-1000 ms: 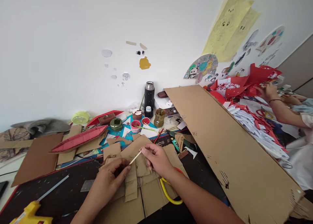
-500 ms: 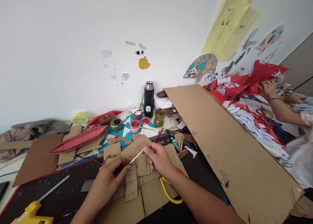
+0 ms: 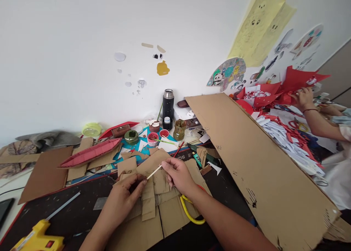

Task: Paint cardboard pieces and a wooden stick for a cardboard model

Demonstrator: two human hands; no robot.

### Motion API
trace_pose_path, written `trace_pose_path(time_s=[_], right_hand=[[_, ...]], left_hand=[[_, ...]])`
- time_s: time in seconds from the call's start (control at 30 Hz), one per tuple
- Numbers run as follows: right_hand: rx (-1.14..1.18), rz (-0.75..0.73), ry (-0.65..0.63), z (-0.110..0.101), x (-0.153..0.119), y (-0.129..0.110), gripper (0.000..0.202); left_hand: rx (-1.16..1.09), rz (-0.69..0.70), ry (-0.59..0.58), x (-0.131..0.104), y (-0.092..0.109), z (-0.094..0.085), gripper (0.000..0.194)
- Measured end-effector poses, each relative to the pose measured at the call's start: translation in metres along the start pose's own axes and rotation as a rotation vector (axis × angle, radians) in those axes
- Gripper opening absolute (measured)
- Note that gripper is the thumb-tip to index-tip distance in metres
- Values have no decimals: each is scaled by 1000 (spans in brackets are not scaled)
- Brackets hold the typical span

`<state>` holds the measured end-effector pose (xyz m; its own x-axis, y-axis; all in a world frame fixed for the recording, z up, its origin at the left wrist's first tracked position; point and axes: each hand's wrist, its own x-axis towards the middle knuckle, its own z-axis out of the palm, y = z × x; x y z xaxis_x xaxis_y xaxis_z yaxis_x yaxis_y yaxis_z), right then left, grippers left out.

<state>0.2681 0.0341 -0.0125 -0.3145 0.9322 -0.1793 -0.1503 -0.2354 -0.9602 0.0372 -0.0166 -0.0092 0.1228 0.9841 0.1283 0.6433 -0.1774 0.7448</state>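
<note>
1. Pale stick (image 3: 154, 172): spans the gap between the two hands, slanting up from left to right, above the layered cardboard pieces (image 3: 148, 209).
2. Left hand (image 3: 123, 199): thumb and fingers closed in a pinch on the stick's lower end; remaining fingers curled.
3. Right hand (image 3: 178, 175): thumb and forefinger pinched at the stick's upper end; other fingers bent inward.
4. Yellow loop handle (image 3: 188, 215): beneath the right wrist, partly hidden.
5. Yellow glue gun (image 3: 41, 238): left of the left forearm, apart from it.
6. Large cardboard panel (image 3: 263, 163): right of the right hand, not touching it.
</note>
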Motion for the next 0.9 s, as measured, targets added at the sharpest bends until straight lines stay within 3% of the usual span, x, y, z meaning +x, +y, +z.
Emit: trace_pose_path(time_s=[0.47, 0.9], right_hand=[[17, 11, 0, -1, 0, 1, 67], [10, -6, 35, 0, 2, 3, 61]], left_hand=[[6, -17, -57, 2, 10, -5, 45], [-56, -21, -48, 1, 14, -7, 35]])
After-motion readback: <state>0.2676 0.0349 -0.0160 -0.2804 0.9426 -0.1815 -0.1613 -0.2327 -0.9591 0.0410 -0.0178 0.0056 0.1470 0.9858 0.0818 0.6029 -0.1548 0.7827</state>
